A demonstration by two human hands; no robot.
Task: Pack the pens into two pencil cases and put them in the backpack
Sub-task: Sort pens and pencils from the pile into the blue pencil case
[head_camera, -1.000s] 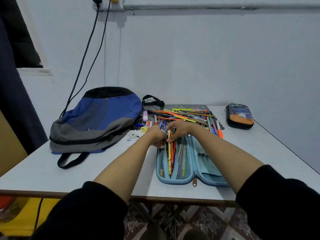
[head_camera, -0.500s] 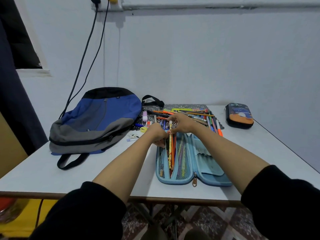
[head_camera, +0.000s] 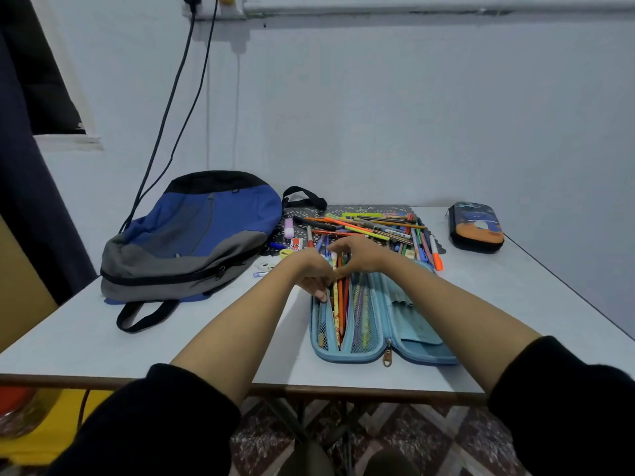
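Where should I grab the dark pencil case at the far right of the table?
Probably across its narrow width at mid-length, from above. The dark pencil case lies flat and closed on the table, apart from the pen pile, with both long sides free.

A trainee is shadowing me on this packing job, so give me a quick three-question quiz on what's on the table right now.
1. True or false: the dark pencil case at the far right of the table lies unzipped and open.
2. Where is the backpack relative to the open blue pencil case? A: to its left. B: to its right. C: under the table.
3. Fill in: the left hand and right hand meet at the pencils in the blue case's ___ half.
Key: 1 false, it is closed. 2 A. 3 left.
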